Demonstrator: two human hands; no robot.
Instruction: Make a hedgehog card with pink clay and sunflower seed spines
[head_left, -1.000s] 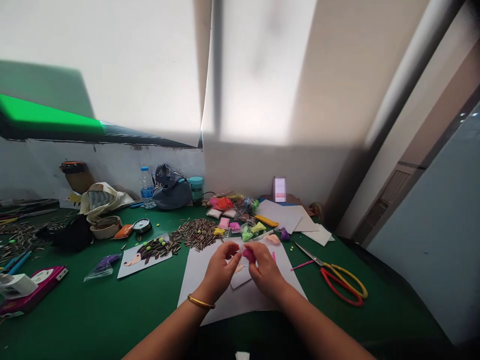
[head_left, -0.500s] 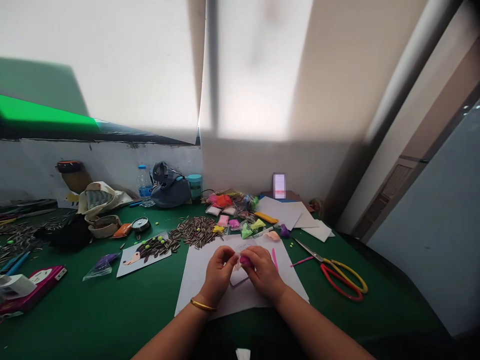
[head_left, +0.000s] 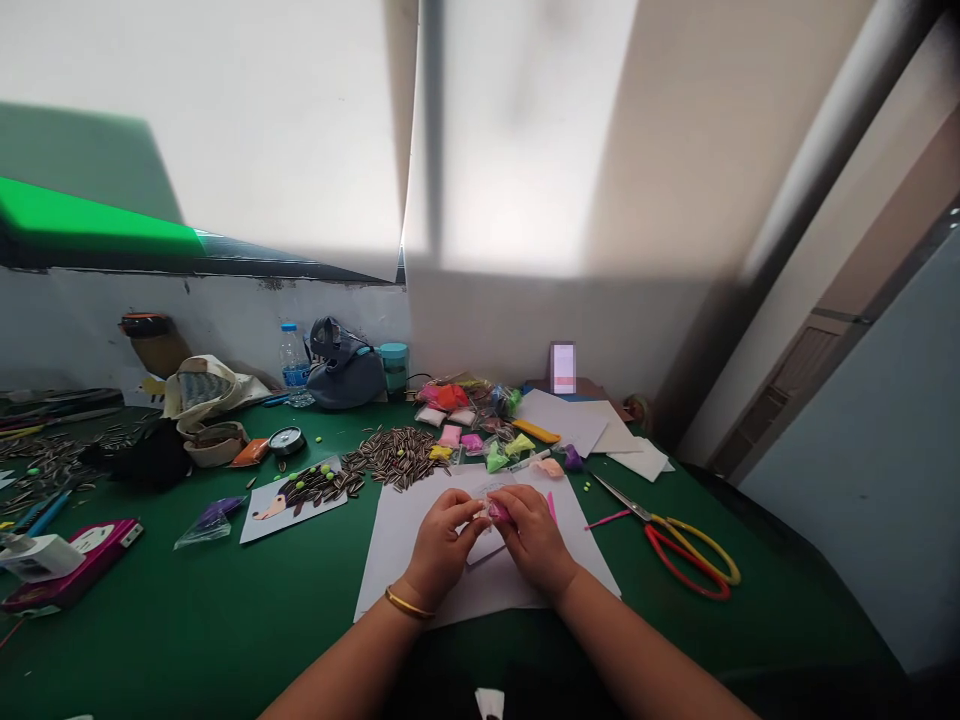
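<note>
My left hand [head_left: 441, 540] and my right hand [head_left: 534, 530] meet over white paper [head_left: 386, 560]. Between their fingertips is a small clear packet of bright pink modelling clay [head_left: 499, 511]. My right fingers wrap round its pink part, while my left thumb and fingers pinch its clear edge; my fingers partly hide it. Under my hands lies a smaller card [head_left: 486, 548], mostly covered. A pink strip [head_left: 553, 507] rests beside my right hand. Beyond the paper are a pile of striped sunflower seeds [head_left: 401, 455] and several coloured clay packets [head_left: 472, 443].
Red-and-yellow-handled scissors [head_left: 686, 555] lie open-bladed at right, near a thin pink stick [head_left: 609, 520]. A hedgehog card [head_left: 292, 505] with seeds and green dots lies left, beside a purple packet [head_left: 210, 522]. At the back stand a bottle [head_left: 294, 370], a bag [head_left: 345, 375] and a lit phone [head_left: 563, 368].
My hands have drawn closer together, and my left fingers now pinch the packet's clear edge. More of the clear wrapping shows round the pink clay. The whole view has shifted slightly.
</note>
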